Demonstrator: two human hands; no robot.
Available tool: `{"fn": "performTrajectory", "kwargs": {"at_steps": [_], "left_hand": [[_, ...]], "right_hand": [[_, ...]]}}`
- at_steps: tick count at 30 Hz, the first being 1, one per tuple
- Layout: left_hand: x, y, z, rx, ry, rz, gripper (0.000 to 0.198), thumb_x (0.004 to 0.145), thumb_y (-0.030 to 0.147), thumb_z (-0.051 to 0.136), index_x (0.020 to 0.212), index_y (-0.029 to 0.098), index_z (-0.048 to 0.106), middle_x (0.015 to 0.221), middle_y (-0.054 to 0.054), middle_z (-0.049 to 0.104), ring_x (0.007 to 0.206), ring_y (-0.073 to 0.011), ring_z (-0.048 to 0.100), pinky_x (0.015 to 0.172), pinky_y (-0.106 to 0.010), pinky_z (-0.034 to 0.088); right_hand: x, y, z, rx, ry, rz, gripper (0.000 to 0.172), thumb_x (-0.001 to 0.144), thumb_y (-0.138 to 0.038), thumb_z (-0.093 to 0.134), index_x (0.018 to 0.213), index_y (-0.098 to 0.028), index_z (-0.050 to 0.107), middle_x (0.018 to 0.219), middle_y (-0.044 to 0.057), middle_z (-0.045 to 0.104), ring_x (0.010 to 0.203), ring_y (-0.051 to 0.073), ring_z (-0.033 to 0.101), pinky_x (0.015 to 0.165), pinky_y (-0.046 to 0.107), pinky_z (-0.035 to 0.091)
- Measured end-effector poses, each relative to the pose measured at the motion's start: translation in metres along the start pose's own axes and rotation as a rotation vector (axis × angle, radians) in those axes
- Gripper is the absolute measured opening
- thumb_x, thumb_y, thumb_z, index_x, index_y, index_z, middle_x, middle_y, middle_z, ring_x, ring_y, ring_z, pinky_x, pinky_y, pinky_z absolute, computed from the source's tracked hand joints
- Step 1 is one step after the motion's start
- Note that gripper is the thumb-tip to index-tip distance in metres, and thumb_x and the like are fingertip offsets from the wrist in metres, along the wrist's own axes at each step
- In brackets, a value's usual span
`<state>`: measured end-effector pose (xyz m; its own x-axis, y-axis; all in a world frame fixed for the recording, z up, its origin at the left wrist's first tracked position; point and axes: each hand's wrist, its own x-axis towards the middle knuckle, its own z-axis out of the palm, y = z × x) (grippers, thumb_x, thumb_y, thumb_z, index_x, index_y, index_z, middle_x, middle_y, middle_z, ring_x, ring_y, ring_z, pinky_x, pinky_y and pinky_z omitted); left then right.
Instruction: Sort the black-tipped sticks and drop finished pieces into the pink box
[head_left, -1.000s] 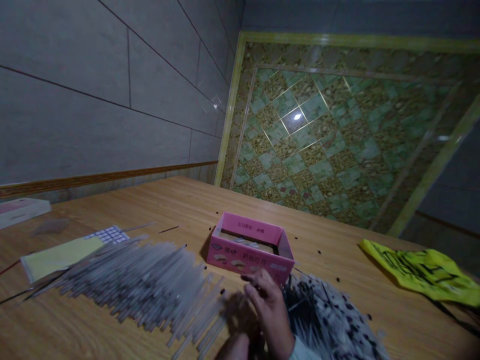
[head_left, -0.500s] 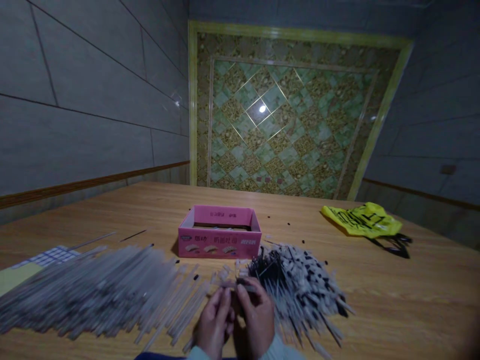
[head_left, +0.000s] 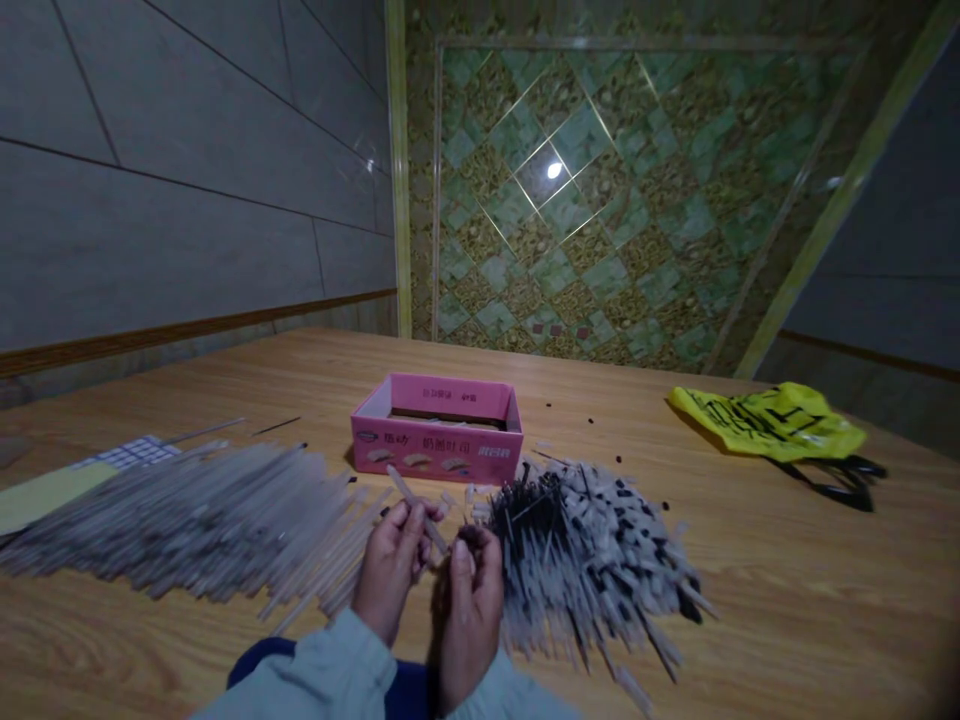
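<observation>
In the middle of the head view, my left hand [head_left: 394, 562] pinches a translucent tube [head_left: 411, 500] that slants up toward the pink box [head_left: 437, 452]. The tube's lower end lies close to the fingertips of my right hand [head_left: 472, 610]. My right hand is closed, with something small and dark between its fingers, too blurred to name. A pile of long clear tubes [head_left: 195, 515] lies left of my hands. Right of them is a heap of dark-tipped sticks and short pale pieces [head_left: 600, 550].
A yellow bag [head_left: 765, 420] with black print and dark straps lies at the right on the wooden table [head_left: 810, 590]. At the left edge are a yellow-green sheet [head_left: 56, 497] and a checked cloth [head_left: 139, 453]. Small black bits dot the table behind the heap.
The view has shifted, and the box and piles sit higher in it. My hands have moved a little left and apart, and the tube has turned from nearly level to a steep slant.
</observation>
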<state>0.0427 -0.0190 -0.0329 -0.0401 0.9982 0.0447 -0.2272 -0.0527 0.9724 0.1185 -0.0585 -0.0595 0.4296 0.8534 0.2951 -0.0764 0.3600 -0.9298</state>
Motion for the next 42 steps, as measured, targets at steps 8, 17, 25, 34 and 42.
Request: {"fn": "performTrajectory", "kwargs": {"at_steps": [8,17,25,34,42], "left_hand": [[-0.005,0.002,0.007,0.102,-0.015,0.103,0.024,0.077,0.039,0.055,0.087,0.019,0.062,0.062,0.002,0.057,0.051,-0.0113,0.048,0.052,-0.022,0.039],[-0.002,0.000,0.004,0.073,0.040,0.081,0.027,0.077,0.043,0.053,0.082,0.017,0.061,0.060,0.002,0.055,0.046,-0.0099,0.044,0.044,-0.021,0.034],[0.002,-0.011,-0.007,-0.078,0.027,-0.128,0.038,0.073,0.049,0.056,0.089,0.015,0.062,0.049,0.005,0.045,0.044,-0.0073,0.040,0.038,-0.017,0.027],[0.003,-0.009,-0.006,-0.286,-0.002,-0.256,0.035,0.070,0.045,0.062,0.086,0.014,0.060,0.055,0.005,0.050,0.044,-0.0049,0.042,0.038,-0.015,0.031],[0.004,-0.007,-0.006,-0.193,-0.027,-0.203,0.036,0.068,0.048,0.063,0.082,0.015,0.059,0.045,0.006,0.049,0.039,-0.0063,0.043,0.036,-0.016,0.032]], "right_hand": [[-0.003,-0.013,-0.002,-0.018,-0.130,0.090,0.025,0.086,-0.041,0.044,0.101,-0.021,0.050,0.093,0.005,0.060,0.086,0.018,0.058,0.075,0.029,0.047],[-0.009,-0.021,0.002,-0.056,-0.094,0.093,0.027,0.084,-0.042,0.048,0.099,-0.021,0.053,0.094,0.006,0.063,0.087,0.020,0.060,0.075,0.029,0.047],[0.006,-0.016,-0.003,-0.269,-0.010,-0.029,0.027,0.085,-0.040,0.046,0.105,-0.022,0.046,0.085,0.002,0.059,0.077,0.017,0.058,0.067,0.025,0.045],[0.049,-0.038,-0.054,-1.028,-0.229,-0.123,0.014,0.082,-0.031,0.051,0.073,-0.021,0.055,0.062,0.001,0.060,0.059,0.018,0.056,0.054,0.027,0.035],[0.028,-0.040,-0.037,-1.480,-0.421,-0.091,0.004,0.068,-0.021,0.061,0.068,-0.020,0.065,0.070,0.010,0.070,0.070,0.027,0.065,0.053,0.029,0.033]]}}
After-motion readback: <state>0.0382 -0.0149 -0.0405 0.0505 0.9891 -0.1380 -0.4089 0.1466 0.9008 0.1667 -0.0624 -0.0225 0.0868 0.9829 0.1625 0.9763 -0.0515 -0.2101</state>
